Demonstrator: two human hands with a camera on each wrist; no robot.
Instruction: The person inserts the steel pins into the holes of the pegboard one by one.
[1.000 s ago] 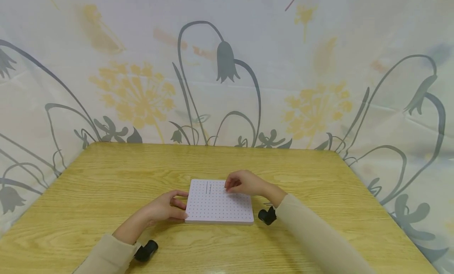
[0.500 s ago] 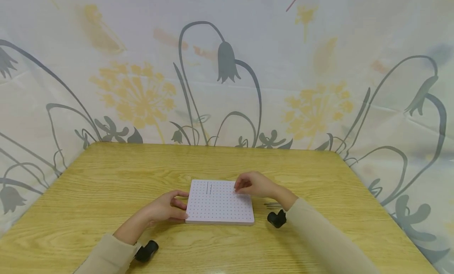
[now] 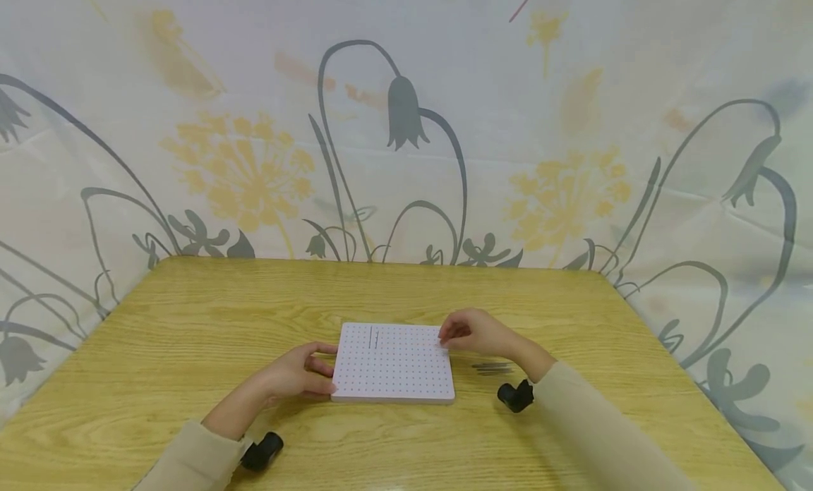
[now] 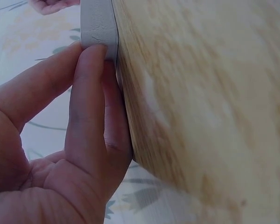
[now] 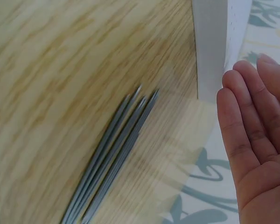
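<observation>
A white board (image 3: 396, 367) with a grid of small dots lies flat on the table. Two thin dark lines (image 3: 371, 337) show at its upper left; whether they are sticks or marks I cannot tell. My left hand (image 3: 298, 371) grips the board's left edge, thumb at the near corner; up close, its fingertips meet the pale side of the board (image 4: 98, 28). Over the board's right edge is my right hand (image 3: 479, 334), fingers loosely bent. The right wrist view shows nothing in that hand (image 5: 259, 130). Several slim grey pointed sticks (image 5: 109, 149) lie beside the board.
The wood-grain table (image 3: 254, 293) extends around the board. A flower-patterned cloth (image 3: 406, 180) hangs behind it. Black wrist cameras stick out below the left cuff (image 3: 216, 441) and right cuff (image 3: 552, 378).
My right hand has slid right across the board to its right edge, uncovering more dots and the grey sticks. The left hand and the board have stayed in place.
</observation>
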